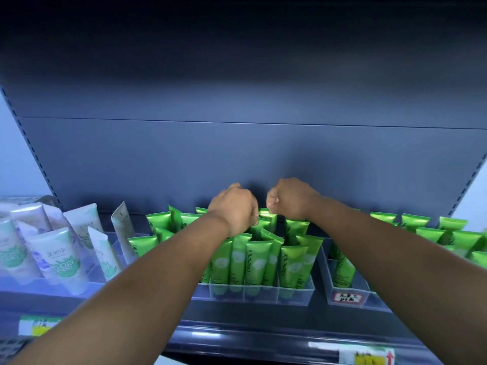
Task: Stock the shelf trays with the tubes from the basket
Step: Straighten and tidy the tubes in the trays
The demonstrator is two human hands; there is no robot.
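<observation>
Several green Chamomile tubes (257, 262) stand upright in a clear plastic shelf tray (263, 295) at the middle of the shelf. Both my arms reach over it to the back rows. My left hand (234, 209) has its fingers curled down onto the top edge of a green tube (259, 225) behind the front rows. My right hand (290, 198) pinches the crimped top of another green tube (267, 213) at the very back. The basket is out of sight.
A second clear tray (342, 296) with green tubes and a handwritten label stands to the right. White and lilac tubes (63, 256) fill a tray on the left. The dark back panel (237, 154) rises close behind. Price tags (366, 356) line the shelf's front rail.
</observation>
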